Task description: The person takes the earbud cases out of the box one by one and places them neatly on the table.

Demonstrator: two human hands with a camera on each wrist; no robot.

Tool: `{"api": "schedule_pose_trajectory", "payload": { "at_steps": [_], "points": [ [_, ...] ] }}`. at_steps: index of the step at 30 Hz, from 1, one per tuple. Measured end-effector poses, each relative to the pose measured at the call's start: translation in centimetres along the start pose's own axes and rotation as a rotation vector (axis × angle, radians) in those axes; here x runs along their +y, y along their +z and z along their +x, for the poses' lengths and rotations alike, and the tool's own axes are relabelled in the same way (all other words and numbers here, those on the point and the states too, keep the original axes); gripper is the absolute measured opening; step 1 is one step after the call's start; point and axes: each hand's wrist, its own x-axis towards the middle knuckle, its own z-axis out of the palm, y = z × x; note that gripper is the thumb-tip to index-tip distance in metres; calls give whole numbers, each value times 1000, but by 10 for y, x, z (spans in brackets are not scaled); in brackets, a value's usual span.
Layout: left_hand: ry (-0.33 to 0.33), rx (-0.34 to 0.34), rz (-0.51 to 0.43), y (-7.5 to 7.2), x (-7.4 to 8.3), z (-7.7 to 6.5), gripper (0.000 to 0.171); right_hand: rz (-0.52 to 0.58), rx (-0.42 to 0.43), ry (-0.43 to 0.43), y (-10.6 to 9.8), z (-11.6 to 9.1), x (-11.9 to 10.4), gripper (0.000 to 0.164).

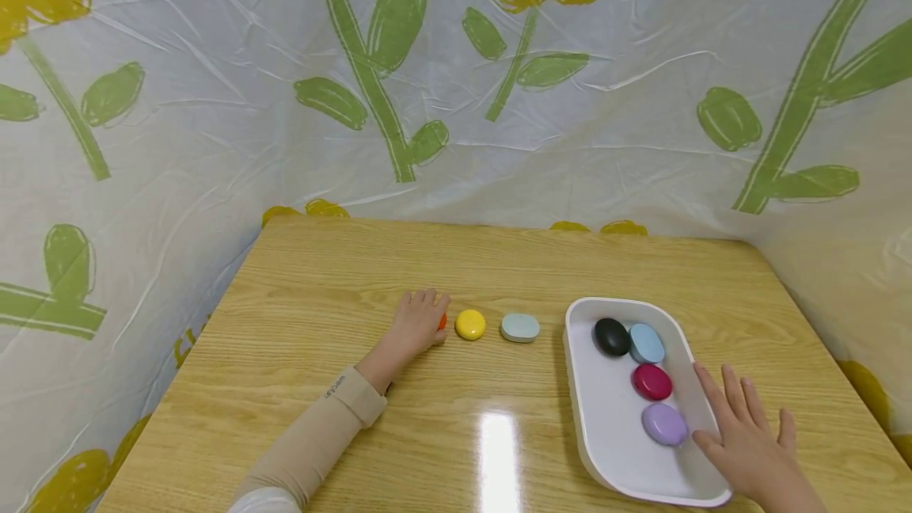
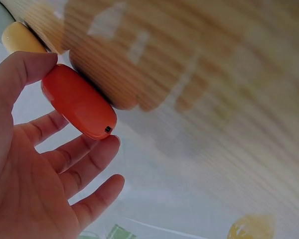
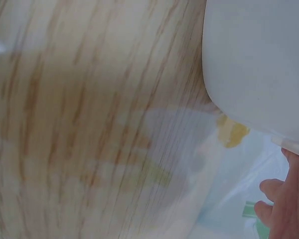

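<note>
My left hand (image 1: 413,324) pinches a glossy orange rounded case (image 2: 79,102) on the table, thumb on one side and fingertips on the other. A small dark slot shows at the case's end; in the head view the hand hides most of it. To its right, in a row, lie a yellow round case (image 1: 470,324) and a pale grey-green oval case (image 1: 520,328). My right hand (image 1: 755,438) rests at the right rim of a white tray (image 1: 606,418), its fingers spread and straight.
Inside the tray lie a black case (image 1: 612,337), a light blue case (image 1: 647,343), a crimson case (image 1: 651,381) and a lilac case (image 1: 665,424). The wooden table (image 1: 342,260) backs onto a flower-patterned sheet (image 1: 235,85) that also hangs at both sides.
</note>
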Motion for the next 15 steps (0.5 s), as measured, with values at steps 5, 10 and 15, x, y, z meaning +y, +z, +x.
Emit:
{"api": "schedule_pose_trajectory", "payload": {
  "at_steps": [5, 10, 15],
  "points": [
    [-18, -23, -13, -3, 0, 0, 57, -3, -2, -1, 0, 0, 1, 86],
    [-42, -53, -88, -14, 4, 4, 64, -11, -2, -2, 0, 0, 1, 86],
    [46, 21, -126, -29, 21, 17, 63, -12, 15, -10, 1, 0, 2, 85]
  ]
}}
